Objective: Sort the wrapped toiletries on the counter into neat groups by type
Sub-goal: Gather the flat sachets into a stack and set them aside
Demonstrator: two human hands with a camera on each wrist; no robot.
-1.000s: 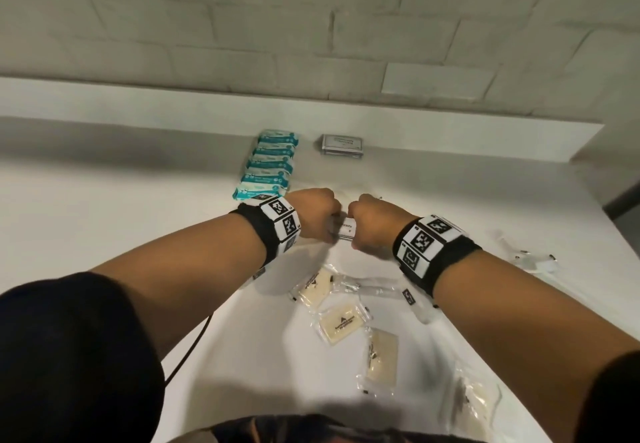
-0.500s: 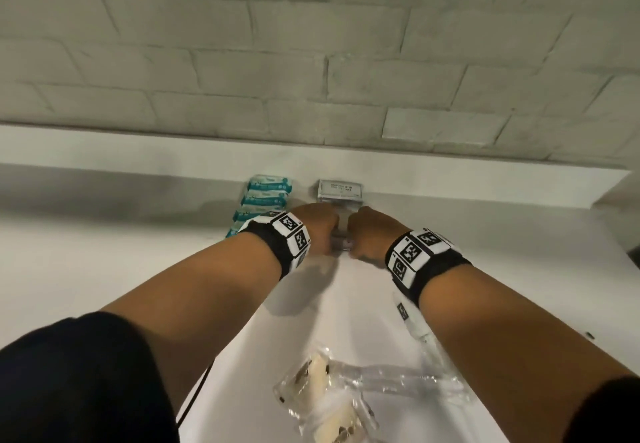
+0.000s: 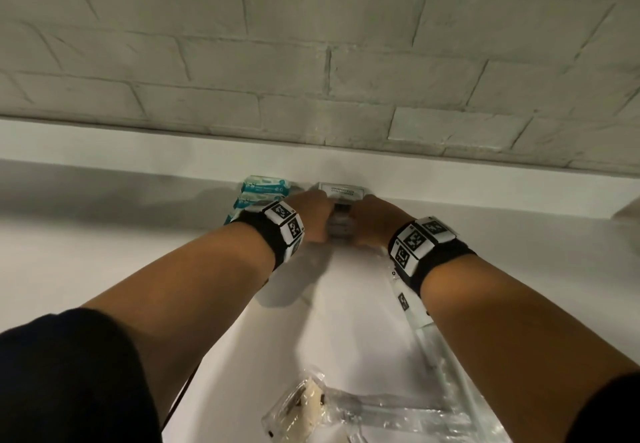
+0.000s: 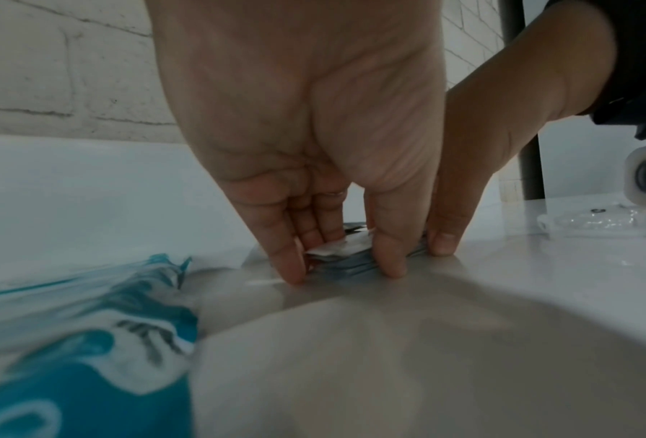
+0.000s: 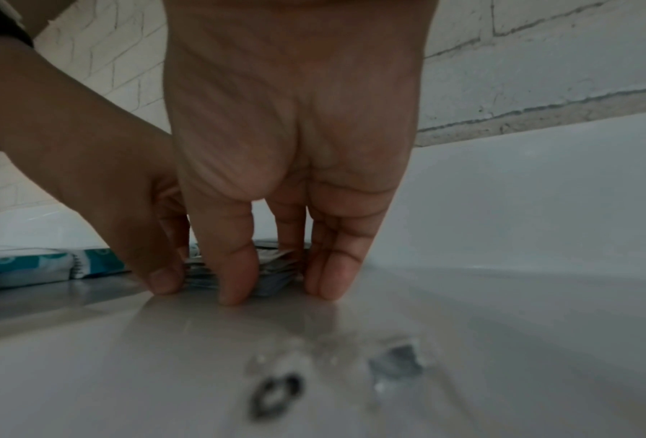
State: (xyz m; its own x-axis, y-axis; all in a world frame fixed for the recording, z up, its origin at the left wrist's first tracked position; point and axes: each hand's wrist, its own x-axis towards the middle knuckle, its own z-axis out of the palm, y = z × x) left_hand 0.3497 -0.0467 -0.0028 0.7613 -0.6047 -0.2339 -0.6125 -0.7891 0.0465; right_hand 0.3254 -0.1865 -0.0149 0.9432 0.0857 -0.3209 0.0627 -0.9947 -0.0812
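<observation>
A small stack of grey-white sachets (image 3: 341, 227) sits on the white counter (image 3: 104, 252) near the back ledge, right in front of a flat labelled sachet (image 3: 341, 190). My left hand (image 3: 313, 217) pinches the stack's left side and my right hand (image 3: 372, 222) its right side. The left wrist view has my left hand (image 4: 345, 271) with thumb and fingers around the stack (image 4: 336, 247), fingertips on the counter. Seen from the right wrist, my right hand (image 5: 281, 293) brackets the stack (image 5: 276, 274) the same way. A row of teal packets (image 3: 265, 188) lies just to the left.
A brick wall rises behind the ledge (image 3: 138, 172). Nearer to me lie a clear-wrapped soap (image 3: 304, 404) and long clear packets (image 3: 412, 307), partly under my right forearm. Another clear packet (image 4: 606, 222) lies off to the right. The teal packets (image 4: 69, 340) are close under my left wrist.
Both hands have carried the sachet stack away from me to the back of the counter and lowered it beside the teal row. The loose soaps are now left behind, near the bottom of the view.
</observation>
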